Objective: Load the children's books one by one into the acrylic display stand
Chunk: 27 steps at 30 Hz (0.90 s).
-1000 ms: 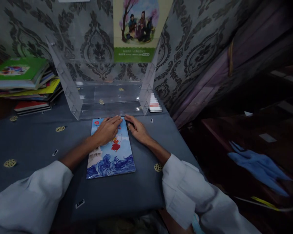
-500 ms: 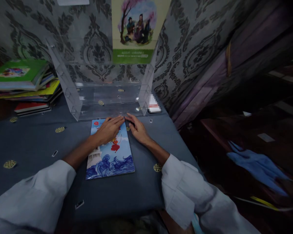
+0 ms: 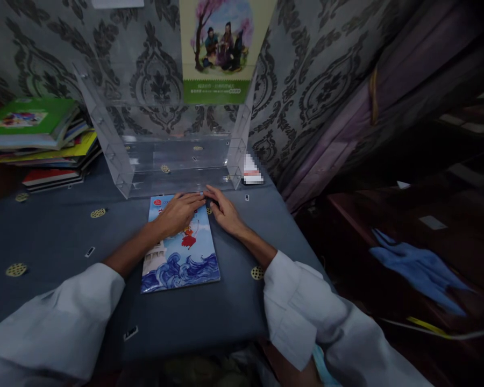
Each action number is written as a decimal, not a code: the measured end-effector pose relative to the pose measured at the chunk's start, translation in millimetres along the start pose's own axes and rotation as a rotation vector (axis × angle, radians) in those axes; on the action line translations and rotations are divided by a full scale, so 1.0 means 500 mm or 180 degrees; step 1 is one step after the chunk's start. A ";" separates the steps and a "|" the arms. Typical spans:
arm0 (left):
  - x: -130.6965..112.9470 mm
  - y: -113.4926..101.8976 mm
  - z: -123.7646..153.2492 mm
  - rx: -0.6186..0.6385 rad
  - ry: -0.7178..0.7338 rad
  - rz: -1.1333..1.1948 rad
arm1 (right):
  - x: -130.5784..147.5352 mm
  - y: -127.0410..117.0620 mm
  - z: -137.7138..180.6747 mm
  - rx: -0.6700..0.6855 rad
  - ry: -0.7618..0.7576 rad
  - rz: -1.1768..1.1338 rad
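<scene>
A thin blue picture book [image 3: 181, 263] with waves and a small red figure on its cover lies flat on the table. My left hand [image 3: 180, 213] rests on the upper part of the cover, fingers stretched out towards the top right corner, hiding some of the title. Just right of the book, my right hand [image 3: 225, 210] lies on its side with fingers extended, its fingertips by that same corner. Whether those fingertips touch the book, I cannot tell. Behind both hands stands a clear acrylic rack [image 3: 177, 183] with a green and cream book [image 3: 221, 48] on its upper tier.
On the left is a stack of books [image 3: 44, 134] with a green one on top. The dark blue tablecloth [image 3: 193, 322] carries yellow printed shapes. Right of the rack sits a blurred white item [image 3: 252, 171]. Beyond the table's right edge lies a blue cloth [image 3: 419, 269].
Both hands stay almost where they were around the book's top right corner. The whole view has shifted slightly, so everything appears a little further left and up.
</scene>
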<state>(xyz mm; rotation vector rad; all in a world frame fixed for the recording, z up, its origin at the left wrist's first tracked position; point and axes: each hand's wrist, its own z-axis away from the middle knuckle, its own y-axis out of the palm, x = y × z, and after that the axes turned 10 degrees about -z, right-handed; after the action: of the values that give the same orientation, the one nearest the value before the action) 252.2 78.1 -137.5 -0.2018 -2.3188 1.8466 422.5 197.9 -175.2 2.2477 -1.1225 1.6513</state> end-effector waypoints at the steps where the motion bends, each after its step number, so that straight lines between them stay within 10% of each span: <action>1: -0.001 -0.003 0.001 -0.0013 0.0019 0.0006 | 0.001 0.000 0.000 0.0013 0.0002 0.0021; 27: -0.130 -0.068 0.128 0.0128 0.0619 0.0579 | 0.002 0.004 -0.004 0.0191 -0.0144 0.0625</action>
<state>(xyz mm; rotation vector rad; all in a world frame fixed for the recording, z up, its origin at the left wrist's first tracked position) 301.7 -3.8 -121.4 -0.5773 -2.1923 1.8581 419.9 196.9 -174.5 2.2863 -1.3619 1.7340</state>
